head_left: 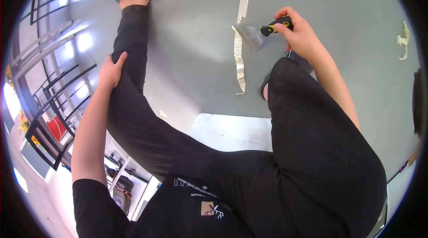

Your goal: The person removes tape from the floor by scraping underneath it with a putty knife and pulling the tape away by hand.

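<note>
My right hand (pixel 299 34) is closed around the black and yellow handle of a scraper (pixel 253 37). Its wide metal blade meets the edge of a strip of pale masking tape (pixel 239 55) on the grey floor. The strip is wrinkled and torn near the blade, and its near end is ragged. My left hand (pixel 111 71) lies against my outstretched left leg (pixel 129 42) around the shin, thumb apart from the fingers; nothing is held in it. Part of those fingers is hidden at the side of the leg.
A white board or low seat (pixel 232 129) shows between my legs. A crumpled piece of tape (pixel 403 41) lies at the far right, and a small scrap (pixel 162 114) near my left thigh. Black metal frames (pixel 49 104) stand along the left, with a red object (pixel 56 127) behind them.
</note>
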Tool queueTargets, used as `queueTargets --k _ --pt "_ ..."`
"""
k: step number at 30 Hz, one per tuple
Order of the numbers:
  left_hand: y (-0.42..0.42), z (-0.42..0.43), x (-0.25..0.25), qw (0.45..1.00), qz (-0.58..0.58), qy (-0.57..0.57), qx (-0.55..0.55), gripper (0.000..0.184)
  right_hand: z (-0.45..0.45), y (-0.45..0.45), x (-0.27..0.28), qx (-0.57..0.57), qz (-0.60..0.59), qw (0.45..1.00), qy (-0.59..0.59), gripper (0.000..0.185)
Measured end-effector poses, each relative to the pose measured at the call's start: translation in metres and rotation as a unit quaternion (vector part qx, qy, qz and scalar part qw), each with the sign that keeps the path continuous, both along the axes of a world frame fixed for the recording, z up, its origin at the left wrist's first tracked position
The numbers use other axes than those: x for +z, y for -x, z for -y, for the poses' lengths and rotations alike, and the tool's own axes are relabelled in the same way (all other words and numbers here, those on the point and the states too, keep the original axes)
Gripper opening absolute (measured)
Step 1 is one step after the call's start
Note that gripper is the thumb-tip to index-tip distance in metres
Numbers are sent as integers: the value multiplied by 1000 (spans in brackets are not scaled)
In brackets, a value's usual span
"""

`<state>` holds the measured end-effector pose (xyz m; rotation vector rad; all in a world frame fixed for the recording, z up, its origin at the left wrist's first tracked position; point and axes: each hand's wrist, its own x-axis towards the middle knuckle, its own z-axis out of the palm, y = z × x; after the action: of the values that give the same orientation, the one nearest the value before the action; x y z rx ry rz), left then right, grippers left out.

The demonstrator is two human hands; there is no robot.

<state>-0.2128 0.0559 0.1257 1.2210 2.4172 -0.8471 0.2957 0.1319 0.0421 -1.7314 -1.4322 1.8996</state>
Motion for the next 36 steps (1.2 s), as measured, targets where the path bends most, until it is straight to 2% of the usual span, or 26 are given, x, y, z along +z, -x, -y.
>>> queueTargets --k 1,3,4,6,7,11,15,18,21,25,28,30,31,32,34,36 --pt "1 0 0 1000 -1 0 -3 89 -1 -1 1 -3 -1 1000 0 23" --pt "0 0 -1 1000 -5 -6 -4 90 -6 -4 4 95 28 992 -72 23" --pt "0 0 -2 1000 -3 -5 -4 90 -9 -7 6 95 30 993 -71 23" --pt "0 1 -1 1000 9 -12 8 90 -17 -16 3 26 37 996 -74 23" --pt "1 3 0 1000 7 -12 12 90 -14 -21 -15 21 27 992 -120 24" --pt "2 2 -3 1000 -3 -8 -3 90 6 1 -4 75 29 991 -110 25" --pt "-3 0 1 1000 16 -9 18 91 -10 -11 -2 66 19 994 -82 26" --pt "-4 -1 3 1000 1 9 8 91 -11 -8 -8 28 7 991 -130 25" --pt "-2 0 0 1000 0 -8 5 91 -1 3 -1 99 29 988 -117 24" --pt "-1 0 -2 1000 7 -14 12 91 -14 -7 4 111 32 990 -78 24" --pt "-1 0 3 1000 6 9 20 91 -11 -10 -12 56 35 989 -132 20" --pt "1 -2 -1 1000 3 12 13 91 1 0 -7 57 17 996 -69 25" --pt "2 -2 -1 1000 3 12 11 91 3 -3 -14 74 17 990 -119 24" --pt "1 -1 0 1000 1 4 9 91 0 -4 -9 73 18 990 -119 24" --pt "-1 0 -2 1000 3 -2 8 92 -8 -9 7 103 49 993 -41 24" --pt "1 1 -1 1000 14 -3 11 92 -9 -19 -3 77 42 995 -48 22"
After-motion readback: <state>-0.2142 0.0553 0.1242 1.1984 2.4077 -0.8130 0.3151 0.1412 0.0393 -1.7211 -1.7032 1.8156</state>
